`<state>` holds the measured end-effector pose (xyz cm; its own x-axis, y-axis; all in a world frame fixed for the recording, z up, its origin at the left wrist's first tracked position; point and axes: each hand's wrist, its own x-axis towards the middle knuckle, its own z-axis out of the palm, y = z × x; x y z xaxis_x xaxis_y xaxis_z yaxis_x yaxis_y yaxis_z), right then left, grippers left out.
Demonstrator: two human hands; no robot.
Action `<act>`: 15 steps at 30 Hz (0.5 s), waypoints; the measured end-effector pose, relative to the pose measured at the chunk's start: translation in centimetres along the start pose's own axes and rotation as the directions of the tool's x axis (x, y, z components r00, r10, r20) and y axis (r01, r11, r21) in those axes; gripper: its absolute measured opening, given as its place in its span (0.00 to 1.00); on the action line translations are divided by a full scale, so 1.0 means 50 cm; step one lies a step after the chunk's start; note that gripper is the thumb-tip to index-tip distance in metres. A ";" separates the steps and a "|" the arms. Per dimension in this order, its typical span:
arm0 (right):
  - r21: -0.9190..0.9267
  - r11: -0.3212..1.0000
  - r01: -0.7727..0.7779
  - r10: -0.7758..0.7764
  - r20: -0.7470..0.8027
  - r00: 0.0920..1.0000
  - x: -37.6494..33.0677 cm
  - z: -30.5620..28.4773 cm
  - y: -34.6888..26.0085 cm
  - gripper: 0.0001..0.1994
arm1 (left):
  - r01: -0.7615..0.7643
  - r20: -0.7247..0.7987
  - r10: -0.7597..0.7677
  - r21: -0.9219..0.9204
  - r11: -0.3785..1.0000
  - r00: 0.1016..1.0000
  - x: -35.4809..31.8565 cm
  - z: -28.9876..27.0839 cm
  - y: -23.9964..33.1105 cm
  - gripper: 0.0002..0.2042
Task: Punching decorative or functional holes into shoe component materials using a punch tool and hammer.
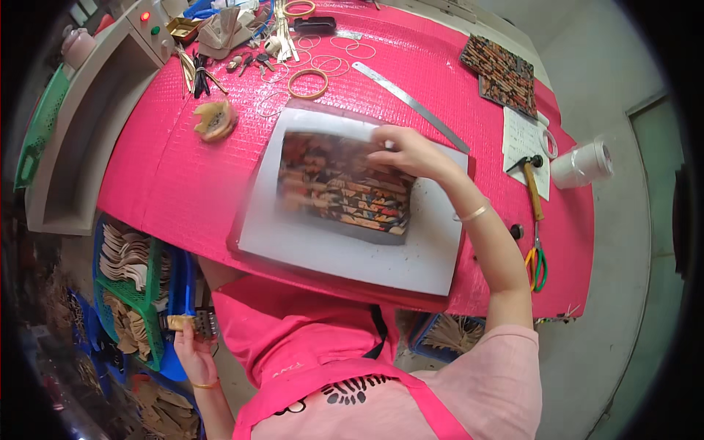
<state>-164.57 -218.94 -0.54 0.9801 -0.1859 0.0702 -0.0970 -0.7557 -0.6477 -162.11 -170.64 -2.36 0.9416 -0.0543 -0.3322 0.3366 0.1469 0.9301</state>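
Observation:
My right hand [400, 152] grips the upper right edge of a dark panel with a colourful pattern [352, 194]. The panel is smeared by motion over a white board [330, 257], with its left side the most blurred. Down at the lower left, beside the table edge, my left hand [193, 356] is closed around a small wooden-handled brush [183, 323]. Its dark end [207, 326] points to the right; the bristles are too small to make out well.
More patterned panels [501, 73] lie at the far right. A steel ruler [411, 103], hammer [534, 191], scissors [536, 268] and white cup [583, 165] are on the pink table [172, 183]. A cut-open container [215, 121] stands left; baskets [136, 315] hold pieces below.

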 end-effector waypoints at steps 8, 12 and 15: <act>0.349 0.909 -0.229 0.405 -0.607 0.684 -0.061 -0.352 0.387 0.13 | -0.038 -0.031 0.038 0.009 0.999 0.999 -0.042 0.028 -0.010 0.10; -0.046 0.662 -0.749 0.413 -0.811 0.415 -0.069 -0.417 0.608 0.15 | -0.031 -0.085 0.033 0.024 0.999 0.996 -0.071 0.041 -0.016 0.10; -0.003 0.818 -0.575 0.354 -0.785 0.508 -0.069 -0.379 0.608 0.14 | -0.021 -0.091 0.026 0.055 0.998 0.996 -0.098 0.042 -0.019 0.10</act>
<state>-174.22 -253.18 -6.09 0.3275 -0.8550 0.4021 -0.6434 -0.5135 -0.5678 -167.07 -172.58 -1.29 0.9465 0.0394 -0.3204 0.3158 0.0934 0.9442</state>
